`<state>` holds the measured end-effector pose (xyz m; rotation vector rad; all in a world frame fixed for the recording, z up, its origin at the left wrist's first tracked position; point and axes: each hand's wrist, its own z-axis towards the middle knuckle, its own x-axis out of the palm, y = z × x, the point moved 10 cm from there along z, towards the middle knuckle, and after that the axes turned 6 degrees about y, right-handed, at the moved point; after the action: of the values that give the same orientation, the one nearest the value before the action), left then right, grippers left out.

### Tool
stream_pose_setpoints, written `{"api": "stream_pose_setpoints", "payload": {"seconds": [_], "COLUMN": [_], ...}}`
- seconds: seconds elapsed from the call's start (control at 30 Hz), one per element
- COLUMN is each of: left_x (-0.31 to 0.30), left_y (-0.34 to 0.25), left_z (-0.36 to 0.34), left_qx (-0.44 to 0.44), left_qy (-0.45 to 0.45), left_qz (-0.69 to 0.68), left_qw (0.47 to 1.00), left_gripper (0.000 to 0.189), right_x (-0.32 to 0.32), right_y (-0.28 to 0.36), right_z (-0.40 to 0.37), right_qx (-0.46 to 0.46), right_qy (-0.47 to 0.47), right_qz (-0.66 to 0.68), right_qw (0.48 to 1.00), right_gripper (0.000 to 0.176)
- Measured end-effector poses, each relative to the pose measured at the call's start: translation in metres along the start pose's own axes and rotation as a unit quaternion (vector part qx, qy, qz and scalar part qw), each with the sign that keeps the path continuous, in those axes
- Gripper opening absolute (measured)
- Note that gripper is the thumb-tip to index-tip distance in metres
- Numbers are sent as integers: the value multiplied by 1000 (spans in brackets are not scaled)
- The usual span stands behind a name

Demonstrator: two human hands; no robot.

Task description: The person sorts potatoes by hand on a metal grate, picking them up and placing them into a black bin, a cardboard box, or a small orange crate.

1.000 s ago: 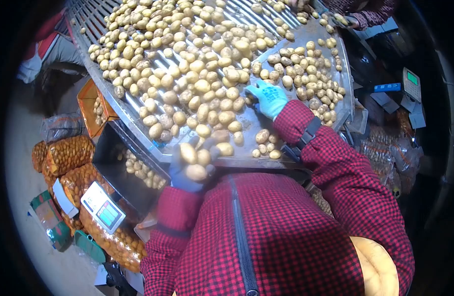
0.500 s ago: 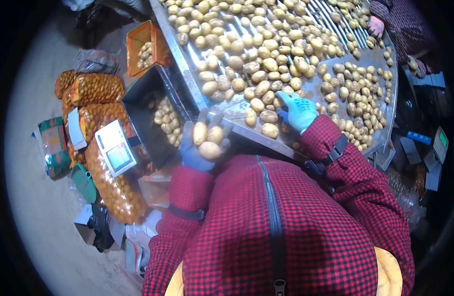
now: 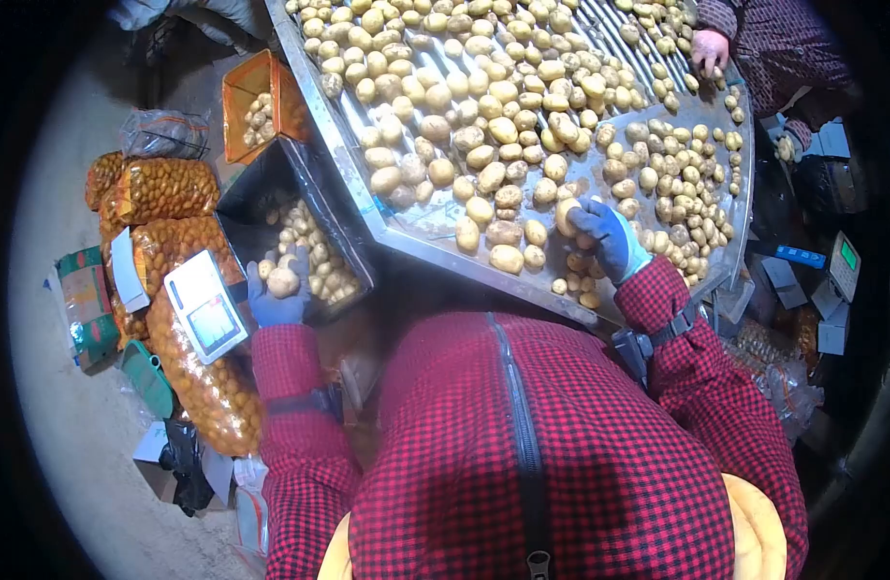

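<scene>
My left hand (image 3: 277,293), in a blue glove, is cupped around a few potatoes (image 3: 282,280) at the near corner of a black bin (image 3: 300,179) that holds more potatoes. My right hand (image 3: 607,235), also gloved in blue, closes on a potato (image 3: 567,217) on the metal sorting table (image 3: 406,227), among many loose potatoes. Red checked sleeves cover both my arms.
A weighing scale (image 3: 205,307) stands left of the bin. Net bags of potatoes (image 3: 164,188) lie on the floor at left. An orange crate (image 3: 256,101) sits behind the bin. Another person's hand (image 3: 708,48) works at the table's far right. A second scale (image 3: 841,263) is at right.
My left hand has carried its potatoes left and down from in front of my chest to the black bin. My right hand has shifted slightly right on the table and closed on a potato.
</scene>
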<state>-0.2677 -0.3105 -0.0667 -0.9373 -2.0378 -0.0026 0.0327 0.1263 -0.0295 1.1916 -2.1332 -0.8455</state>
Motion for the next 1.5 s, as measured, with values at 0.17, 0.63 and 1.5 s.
{"api": "stream_pose_setpoints", "payload": {"seconds": [0.17, 0.63, 1.5], "left_x": [-27, 71, -126], "left_y": [-37, 46, -101], "left_z": [44, -30, 81], "left_qx": [93, -58, 270], "left_qy": [66, 224, -51], "left_qz": [42, -76, 282], "left_qw": [993, 970, 919], "left_gripper": [37, 51, 52], "right_x": [13, 9, 14], "right_y": [5, -1, -1], "right_z": [-9, -24, -35], "right_qx": [-106, -27, -36], "right_qy": [57, -21, -28], "right_qz": [46, 48, 23], "right_qw": [992, 998, 999], "right_gripper": [27, 33, 30]}}
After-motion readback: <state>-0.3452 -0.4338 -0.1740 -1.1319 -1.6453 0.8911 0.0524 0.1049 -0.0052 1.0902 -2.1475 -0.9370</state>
